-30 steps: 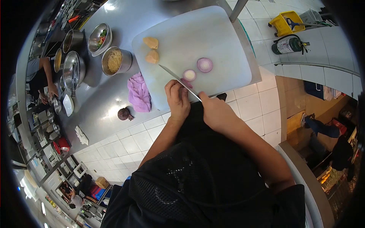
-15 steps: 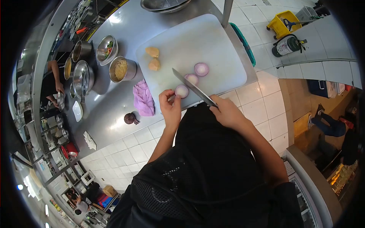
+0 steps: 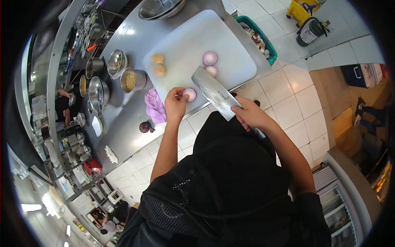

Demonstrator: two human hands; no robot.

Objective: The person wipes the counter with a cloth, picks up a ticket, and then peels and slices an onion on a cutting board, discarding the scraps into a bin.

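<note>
Left of the cutting board [image 3: 193, 37], on the brushed steel bench [image 3: 123, 119], stand round steel vessels: a small bowl of chopped greens [image 3: 116, 61], a straight-walled pot of pale shreds [image 3: 132, 80] and a wider shiny pan [image 3: 98, 92]. Just off the board's near left corner lies a crumpled pink cloth [image 3: 155, 106], and nearer than that a dark round bulb [image 3: 144, 126].

On the board itself, which is white, smooth and round-cornered, two tan chunks [image 3: 158, 65] sit toward its left edge.

At the board's near edge the left hand [image 3: 176, 105] pinches a peeled onion half [image 3: 189, 94] in its fingertips, the pale purple-rimmed cut face turned up; the piece sits right at the fingertips, over the board's rim.

Two more onion halves [image 3: 210, 64] lie close together right of the board's middle.

Off the board's near right corner the right hand [image 3: 247, 115] is closed round the heel of a broad steel cleaver [image 3: 214, 92].

Beyond the board's right edge sits a green crate [image 3: 269, 55] of peelings.

Half a second ago the blade stood edge-on across the board, beside the held half; now its flat side faces up and it has drawn back toward the body, while the left hand keeps its pinch on the same piece.
</note>
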